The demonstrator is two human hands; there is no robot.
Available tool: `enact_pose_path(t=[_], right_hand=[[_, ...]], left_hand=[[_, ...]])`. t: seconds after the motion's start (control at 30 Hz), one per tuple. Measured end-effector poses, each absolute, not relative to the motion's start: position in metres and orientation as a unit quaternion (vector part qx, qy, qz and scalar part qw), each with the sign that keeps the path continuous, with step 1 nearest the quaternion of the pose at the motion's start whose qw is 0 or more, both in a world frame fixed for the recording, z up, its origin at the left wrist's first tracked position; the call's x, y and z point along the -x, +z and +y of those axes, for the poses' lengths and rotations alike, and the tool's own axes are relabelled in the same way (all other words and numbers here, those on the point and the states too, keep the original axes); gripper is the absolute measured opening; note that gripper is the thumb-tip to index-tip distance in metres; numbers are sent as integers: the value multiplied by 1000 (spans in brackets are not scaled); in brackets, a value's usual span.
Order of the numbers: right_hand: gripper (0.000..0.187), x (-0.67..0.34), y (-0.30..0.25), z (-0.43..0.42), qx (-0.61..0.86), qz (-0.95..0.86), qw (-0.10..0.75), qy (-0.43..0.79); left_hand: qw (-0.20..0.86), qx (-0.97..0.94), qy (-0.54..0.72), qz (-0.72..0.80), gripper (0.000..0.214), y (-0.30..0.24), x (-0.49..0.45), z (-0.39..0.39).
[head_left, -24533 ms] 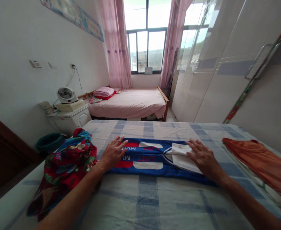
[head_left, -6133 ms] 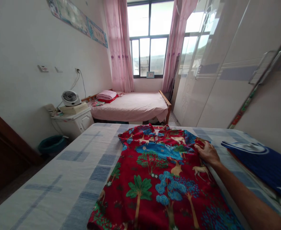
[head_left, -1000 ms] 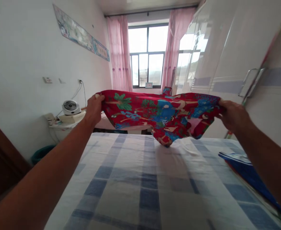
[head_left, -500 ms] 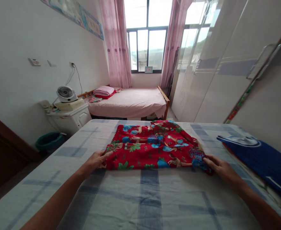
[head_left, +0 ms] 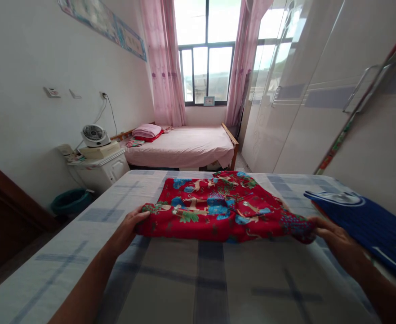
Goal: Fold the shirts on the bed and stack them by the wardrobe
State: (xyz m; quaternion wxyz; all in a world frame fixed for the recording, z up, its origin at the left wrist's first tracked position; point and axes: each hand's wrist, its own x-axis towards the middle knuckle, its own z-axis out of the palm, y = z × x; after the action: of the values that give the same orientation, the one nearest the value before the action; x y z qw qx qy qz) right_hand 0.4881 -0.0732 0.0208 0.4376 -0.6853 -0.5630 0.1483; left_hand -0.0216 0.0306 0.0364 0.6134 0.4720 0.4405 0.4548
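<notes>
A red garment (head_left: 204, 209) printed with animals, green leaves and blue patches lies partly folded on the bed covered with a pale checked sheet (head_left: 171, 279). Its exact kind I cannot make out. At its near left corner, my left hand (head_left: 130, 225) pinches the cloth between thumb and fingers. My right hand (head_left: 329, 231) grips the near right end, which looks bunched and slightly lifted. Between the two hands the near edge runs nearly straight.
Dark blue folded clothing (head_left: 369, 225) lies to the right on the same bed. Beyond stands a second bed (head_left: 187, 144) with pink bedding. White wardrobes (head_left: 295, 103) line the right side; a small fan (head_left: 95, 135) sits on a cabinet (head_left: 113, 166) at the left.
Both hands have moved apart, left hand leftward and right hand rightward. The near edge of the red garment is stretched wider and looks raised a little.
</notes>
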Motion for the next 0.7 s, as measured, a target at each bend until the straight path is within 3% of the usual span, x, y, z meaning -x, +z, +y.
enact_pose_path(t=[0.17, 0.27, 0.33, 0.5, 0.6, 0.7], right_hand=[[40, -475, 18, -73, 702, -580, 315, 268], [44, -472, 19, -74, 669, -574, 369, 295], [44, -475, 20, -76, 653, -570, 394, 306], [47, -475, 13, -77, 676, -578, 331, 316], [48, -474, 11, -77, 670, -580, 344, 311], [46, -477, 10, -77, 665, -592, 326, 318]], left_hand=[[588, -468, 392, 530, 72, 28, 22, 30], [606, -465, 413, 497, 89, 29, 26, 28], [616, -468, 401, 490, 87, 31, 29, 27], [556, -519, 384, 523, 83, 22, 31, 29], [553, -531, 397, 505, 84, 13, 33, 34], [476, -585, 389, 530, 73, 6, 36, 40]])
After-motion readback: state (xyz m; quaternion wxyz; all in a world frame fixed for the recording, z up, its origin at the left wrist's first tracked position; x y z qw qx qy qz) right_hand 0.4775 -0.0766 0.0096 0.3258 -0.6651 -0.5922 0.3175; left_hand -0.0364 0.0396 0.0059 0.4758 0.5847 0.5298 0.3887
